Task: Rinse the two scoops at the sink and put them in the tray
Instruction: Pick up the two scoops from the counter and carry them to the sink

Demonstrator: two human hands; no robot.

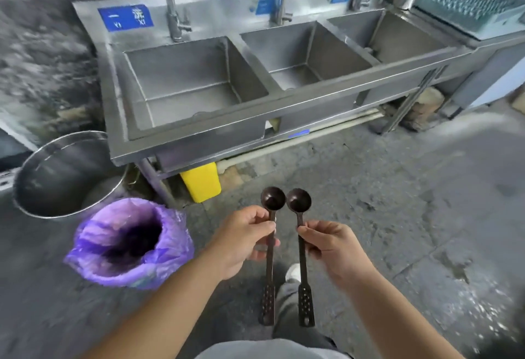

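Two dark long-handled scoops are held side by side over the floor, bowls pointing away from me. My left hand [246, 238] grips the handle of the left scoop [272, 199]. My right hand [328, 246] grips the handle of the right scoop [298, 202]. Ahead stands a steel sink unit [199, 143] with three basins and three taps; the nearest tap [172, 3] is over the left basin. A teal pegged tray [466, 3] sits on the counter at the far right, beyond the third basin.
A bin lined with a purple bag [127, 242] stands on the floor at my left. Behind it is a large steel pot [68, 174]. A yellow container [201, 181] sits under the sink. The concrete floor looks wet in patches.
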